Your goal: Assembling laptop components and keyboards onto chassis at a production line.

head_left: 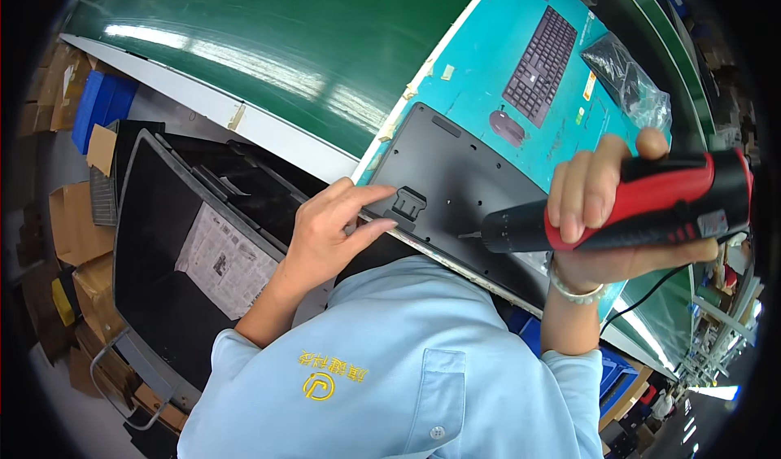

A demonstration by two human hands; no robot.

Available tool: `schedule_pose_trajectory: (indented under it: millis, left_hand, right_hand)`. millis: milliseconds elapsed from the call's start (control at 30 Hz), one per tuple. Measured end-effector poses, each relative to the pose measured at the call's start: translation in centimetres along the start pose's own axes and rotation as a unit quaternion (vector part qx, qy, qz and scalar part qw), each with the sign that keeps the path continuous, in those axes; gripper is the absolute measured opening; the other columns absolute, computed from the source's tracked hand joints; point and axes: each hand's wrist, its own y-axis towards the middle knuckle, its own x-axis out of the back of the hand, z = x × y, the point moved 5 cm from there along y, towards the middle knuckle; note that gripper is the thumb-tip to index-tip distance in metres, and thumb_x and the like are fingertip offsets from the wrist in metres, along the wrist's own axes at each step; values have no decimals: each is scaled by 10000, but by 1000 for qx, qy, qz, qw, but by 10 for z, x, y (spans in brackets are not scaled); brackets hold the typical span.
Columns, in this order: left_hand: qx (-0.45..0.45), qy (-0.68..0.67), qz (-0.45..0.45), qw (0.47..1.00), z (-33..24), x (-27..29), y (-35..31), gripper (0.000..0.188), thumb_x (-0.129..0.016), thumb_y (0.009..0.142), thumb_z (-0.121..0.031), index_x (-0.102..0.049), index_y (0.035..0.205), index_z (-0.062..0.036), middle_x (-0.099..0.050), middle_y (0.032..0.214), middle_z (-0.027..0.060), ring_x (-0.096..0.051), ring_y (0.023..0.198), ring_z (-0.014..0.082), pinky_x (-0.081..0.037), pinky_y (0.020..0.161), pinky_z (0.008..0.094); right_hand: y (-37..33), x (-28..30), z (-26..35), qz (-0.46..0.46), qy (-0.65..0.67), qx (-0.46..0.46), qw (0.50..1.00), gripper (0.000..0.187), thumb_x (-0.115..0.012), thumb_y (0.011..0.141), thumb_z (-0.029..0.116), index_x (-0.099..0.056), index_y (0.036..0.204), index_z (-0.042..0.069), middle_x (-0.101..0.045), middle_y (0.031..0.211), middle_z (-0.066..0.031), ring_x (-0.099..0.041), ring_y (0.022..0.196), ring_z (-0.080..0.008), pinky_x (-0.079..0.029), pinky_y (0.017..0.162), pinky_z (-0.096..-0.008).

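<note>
A black keyboard (455, 170) lies underside up on a teal printed board, along the edge nearest me. My left hand (329, 223) is at its left end, thumb and forefinger apart on either side of a small recessed foot (408, 204). Those two fingertips touch the keyboard, and the other fingers curl loosely. In my right hand (590, 194) is a red and black electric screwdriver (651, 203), gripped around its body and held nearly level. Its thin bit points left over the keyboard; whether the tip touches a screw hole cannot be told.
The teal board (480, 76) bears a printed keyboard and mouse picture. A clear plastic bag (626, 80) with something dark inside lies at its far right. Beyond is a green table (268, 44). A black bin (154, 272) lined with newspaper stands at my left, near cardboard boxes (85, 223).
</note>
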Motion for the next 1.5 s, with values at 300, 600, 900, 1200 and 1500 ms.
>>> schedule_pose_trajectory:
  millis: [300,600,900,1200,1500]
  left_hand:
    - [21,14,1,1000,1,-6,-2,343,-756,728,-27,-698,1066,-40,-391,678,-9,-336,581,112,-308,542,227]
    - [-14,100,-8,995,-19,-10,0,331,-758,716,-17,-702,1042,-34,-417,681,-2,-350,577,113,-312,534,231]
    - [-178,124,59,974,-65,-55,8,258,-732,725,3,-698,979,-33,-468,682,22,-412,554,137,-350,505,266]
    - [-141,-75,140,977,-58,-110,53,131,-639,838,-12,-677,961,-37,-582,760,32,-461,585,148,-384,542,283]
    - [-120,-128,136,975,-55,-105,51,113,-606,873,-43,-669,966,-30,-629,819,49,-503,629,146,-401,575,274]
  right_hand:
    - [-60,41,56,-53,-55,56,996,850,-544,767,786,-496,1265,99,-531,664,-10,-508,456,-83,-446,433,-211]
    - [-117,65,101,-122,-69,140,980,811,-563,780,759,-498,1251,101,-515,653,3,-503,455,-76,-436,418,-205]
    - [-101,51,83,-54,3,135,989,828,-570,775,758,-494,1261,92,-557,668,-19,-552,461,-93,-463,405,-214]
    - [-70,19,37,69,-58,95,991,986,-531,708,845,-503,1209,-3,-616,697,-112,-583,469,-166,-497,417,-255]
    - [-80,0,14,64,-60,-1,996,421,-609,854,294,-606,1098,-48,-636,673,-172,-599,566,-201,-441,506,-217]
